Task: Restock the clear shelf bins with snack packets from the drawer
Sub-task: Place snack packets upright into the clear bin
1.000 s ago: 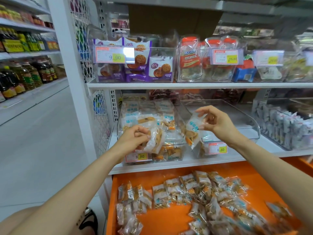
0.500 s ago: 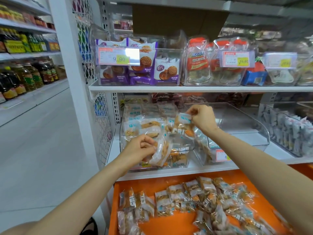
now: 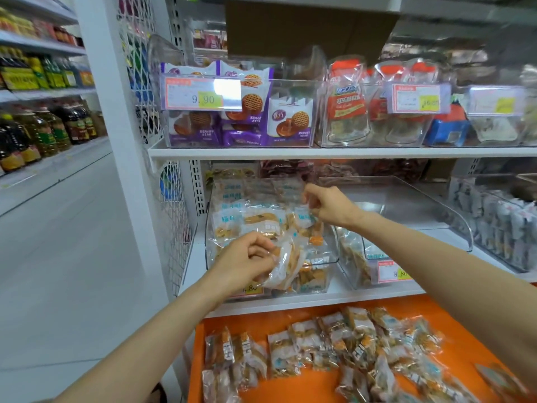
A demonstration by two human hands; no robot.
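Observation:
A clear shelf bin (image 3: 209,228) on the middle shelf is piled with clear snack packets with blue labels. My left hand (image 3: 244,261) holds one snack packet (image 3: 286,264) in front of the bin's front wall. My right hand (image 3: 329,206) is over the back of the pile, its fingers curled and pinching the edge of a second packet (image 3: 303,219) that lies on top. Below, the open orange drawer (image 3: 308,388) holds several loose packets (image 3: 337,341).
To the right stands a second clear bin (image 3: 421,205), mostly empty, with a few packets at its front and a price tag (image 3: 392,271). Further right is a bin of white-wrapped snacks (image 3: 499,228). The shelf above carries bins of purple cookie packs (image 3: 287,123). An aisle floor lies to the left.
My right hand carried its packet left from the second bin to over the full bin and lowered it onto the pile. My left hand stayed in place with its packet.

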